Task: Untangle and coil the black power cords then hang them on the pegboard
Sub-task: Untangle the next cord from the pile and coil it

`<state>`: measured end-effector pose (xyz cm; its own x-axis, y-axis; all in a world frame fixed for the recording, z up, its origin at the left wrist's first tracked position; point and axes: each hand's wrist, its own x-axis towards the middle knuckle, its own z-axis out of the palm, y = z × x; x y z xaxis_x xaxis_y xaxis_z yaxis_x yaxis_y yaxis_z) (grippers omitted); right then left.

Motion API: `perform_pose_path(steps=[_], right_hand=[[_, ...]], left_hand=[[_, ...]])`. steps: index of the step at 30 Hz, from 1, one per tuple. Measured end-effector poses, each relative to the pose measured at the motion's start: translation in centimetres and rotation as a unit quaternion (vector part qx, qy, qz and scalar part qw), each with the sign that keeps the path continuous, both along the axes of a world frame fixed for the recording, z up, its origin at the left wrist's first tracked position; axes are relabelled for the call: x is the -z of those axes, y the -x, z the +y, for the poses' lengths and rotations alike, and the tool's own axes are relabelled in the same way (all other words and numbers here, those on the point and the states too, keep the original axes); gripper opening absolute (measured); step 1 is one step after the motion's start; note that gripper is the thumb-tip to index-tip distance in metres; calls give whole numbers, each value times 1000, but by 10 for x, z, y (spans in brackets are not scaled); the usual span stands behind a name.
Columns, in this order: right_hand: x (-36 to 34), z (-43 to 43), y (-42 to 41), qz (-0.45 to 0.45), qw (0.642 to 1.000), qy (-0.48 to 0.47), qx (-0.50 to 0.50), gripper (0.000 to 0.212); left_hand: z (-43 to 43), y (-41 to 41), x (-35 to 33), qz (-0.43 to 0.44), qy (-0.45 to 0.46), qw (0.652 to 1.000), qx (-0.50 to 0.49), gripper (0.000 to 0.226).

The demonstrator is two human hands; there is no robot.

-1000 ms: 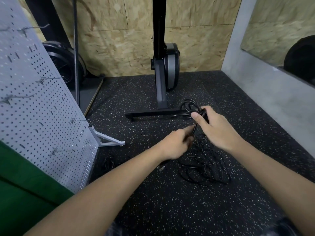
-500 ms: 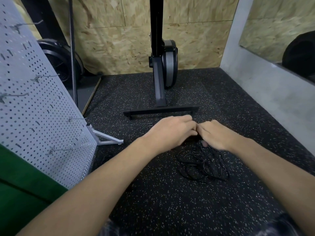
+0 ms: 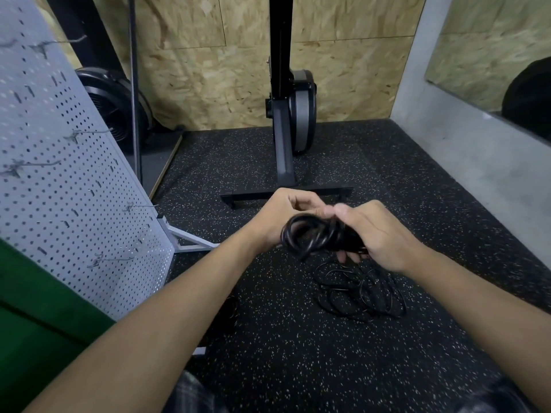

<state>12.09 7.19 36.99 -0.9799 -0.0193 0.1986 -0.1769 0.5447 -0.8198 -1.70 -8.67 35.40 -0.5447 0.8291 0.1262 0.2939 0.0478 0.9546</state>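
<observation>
While right hand (image 3: 381,236) grip wraps coiled cord (image 3: 310,238), left hand (image 3: 277,219) grip unclear; tangle (image 3: 360,293) on floor (image 3: 298,353) below, pegboard (image 3: 74,204) edge left.

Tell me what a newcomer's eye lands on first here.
Dead centre, the left hand and right hand grip a coiled black cord above the speckled floor. Just below it lies a loose tangle of cords, and a white pegboard with bare hooks stands at the left.

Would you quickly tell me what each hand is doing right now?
Left hand: fingers curled, holding the coiled cord.
Right hand: gripping the same coiled cord.
</observation>
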Motion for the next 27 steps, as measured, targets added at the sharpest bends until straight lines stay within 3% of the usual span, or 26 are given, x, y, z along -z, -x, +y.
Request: perform_pose_path(steps=[3,7,14,20,27], right_hand=[[-2,2,3,32,997,74,17,59],[-1,12,8,3,989,132,72,62],[6,28,15,-51,970,124,201,54],[15,30,16,-63,959,117,249,48],[22,33,17,-95,943,172,269,49]], left_hand=[[4,-4,2,27,-12,1000,-5,17],[8,-9,11,-47,10,999,-9,17],[14,-14,20,-100,2,990,-100,15],[19,-25,22,5,32,990,-136,29],[21,-34,18,21,-37,994,-98,35]])
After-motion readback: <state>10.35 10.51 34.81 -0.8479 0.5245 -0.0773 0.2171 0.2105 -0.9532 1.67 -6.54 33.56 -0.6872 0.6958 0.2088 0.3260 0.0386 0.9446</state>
